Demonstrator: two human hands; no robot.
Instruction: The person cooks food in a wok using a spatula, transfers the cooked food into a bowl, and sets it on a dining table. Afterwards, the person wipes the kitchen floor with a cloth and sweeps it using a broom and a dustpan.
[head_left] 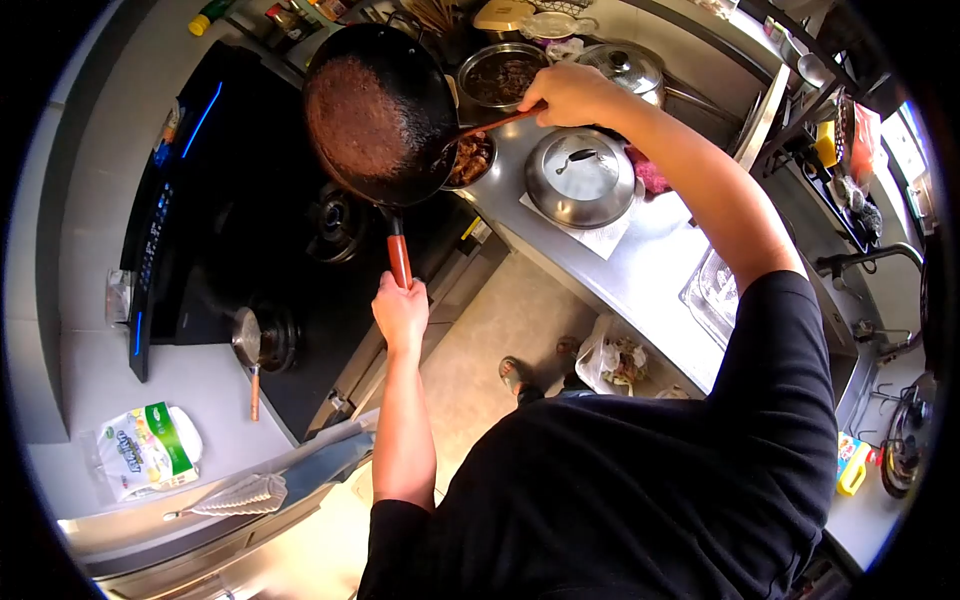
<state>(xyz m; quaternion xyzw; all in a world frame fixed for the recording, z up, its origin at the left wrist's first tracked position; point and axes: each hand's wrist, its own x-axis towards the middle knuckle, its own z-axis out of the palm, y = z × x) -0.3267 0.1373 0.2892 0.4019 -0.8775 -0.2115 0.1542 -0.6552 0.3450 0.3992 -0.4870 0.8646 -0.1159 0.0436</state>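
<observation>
My left hand [401, 316] is closed around the red-brown handle of a black wok [425, 95], which is raised and tilted above the stove and counter edge. A reddish-brown residue coats much of its inside. My right hand [572, 95] grips the wooden handle of a cooking utensil [500, 122] that reaches over the wok's right rim; its head is hard to make out against the dark pan. Partly hidden below that rim is a bowl of brown food pieces [472, 160].
Right of the bowl lies a steel lid [580, 180]. Behind stand a pot with dark contents [503, 75] and a glass-lidded pot [625, 68]. A small pan [247, 338] sits by the left burner, near a white-green packet [150, 450]. Below the counter is a rubbish bag [603, 355].
</observation>
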